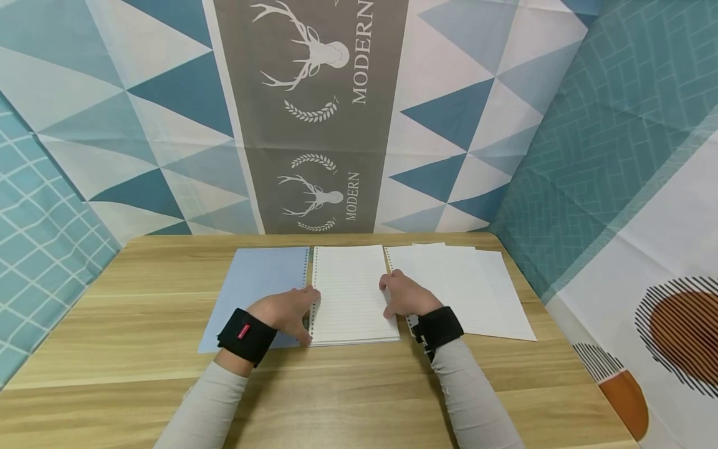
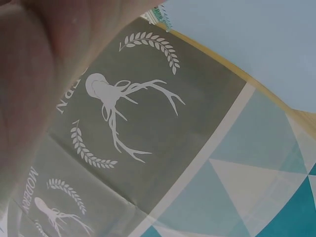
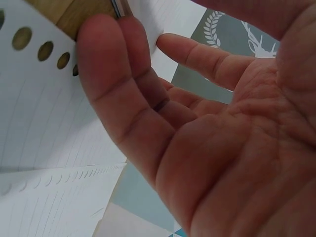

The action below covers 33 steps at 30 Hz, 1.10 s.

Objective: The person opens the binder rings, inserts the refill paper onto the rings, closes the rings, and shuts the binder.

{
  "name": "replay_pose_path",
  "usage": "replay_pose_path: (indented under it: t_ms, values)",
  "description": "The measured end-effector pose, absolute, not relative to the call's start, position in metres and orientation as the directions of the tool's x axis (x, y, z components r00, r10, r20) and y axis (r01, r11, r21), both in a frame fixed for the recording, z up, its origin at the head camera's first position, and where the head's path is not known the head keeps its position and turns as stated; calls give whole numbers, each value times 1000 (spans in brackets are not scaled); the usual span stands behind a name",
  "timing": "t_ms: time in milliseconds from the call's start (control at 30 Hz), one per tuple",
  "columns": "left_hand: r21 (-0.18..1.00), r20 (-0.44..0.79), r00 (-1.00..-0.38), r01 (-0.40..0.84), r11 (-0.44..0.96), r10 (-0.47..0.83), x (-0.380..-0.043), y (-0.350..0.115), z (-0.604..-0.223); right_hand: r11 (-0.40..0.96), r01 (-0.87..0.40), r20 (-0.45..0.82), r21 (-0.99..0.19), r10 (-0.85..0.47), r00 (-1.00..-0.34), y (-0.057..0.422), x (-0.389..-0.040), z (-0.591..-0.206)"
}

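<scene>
A stack of lined, hole-punched paper (image 1: 350, 293) lies flat in the middle of the table in the head view. My left hand (image 1: 286, 313) touches its left, punched edge, thumb near the lower corner and fingers farther up. Along the right edge rests my right hand (image 1: 411, 295), its fingers slightly bent. In the right wrist view the right hand (image 3: 207, 138) has loosely bent fingers, with punched lined sheets (image 3: 44, 108) close by. The left wrist view shows only a blurred part of the left hand (image 2: 34, 79); its fingertips are hidden there.
A light blue punched cover (image 1: 260, 284) lies left of the stack, partly under the left hand. More punched lined sheets (image 1: 465, 290) are fanned out on the right, overlapping. The wooden table (image 1: 336, 393) meets a patterned cloth (image 1: 314, 125) at its back edge.
</scene>
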State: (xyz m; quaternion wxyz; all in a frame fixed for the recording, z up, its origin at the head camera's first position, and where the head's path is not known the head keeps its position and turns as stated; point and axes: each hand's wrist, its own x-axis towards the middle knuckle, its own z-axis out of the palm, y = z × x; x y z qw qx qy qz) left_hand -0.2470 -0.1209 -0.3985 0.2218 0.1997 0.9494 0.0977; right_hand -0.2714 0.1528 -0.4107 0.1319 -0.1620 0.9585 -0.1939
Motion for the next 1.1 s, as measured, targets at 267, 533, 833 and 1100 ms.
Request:
replay_pose_path:
  t_ms: [267,533,833,1100]
  values:
    - [283,-370,-827,334,899,424,-246,-122,-396,873,-245,-194,-422,-351,-916,153,-273,-409]
    - [298,-368,-823,336,893,432,-246,-122,-396,874,-245,-203,-419,-354,-913,154,-273,-409]
    - [296,-388,-818,327,898,425,-246,-122,-396,873,-241,-217,-423,-356,-909,155,-273,-411]
    - [318,-386,-810,332,888,441,-245,-125,-395,874,-244,-237,-421,-365,-900,155,-270,-406]
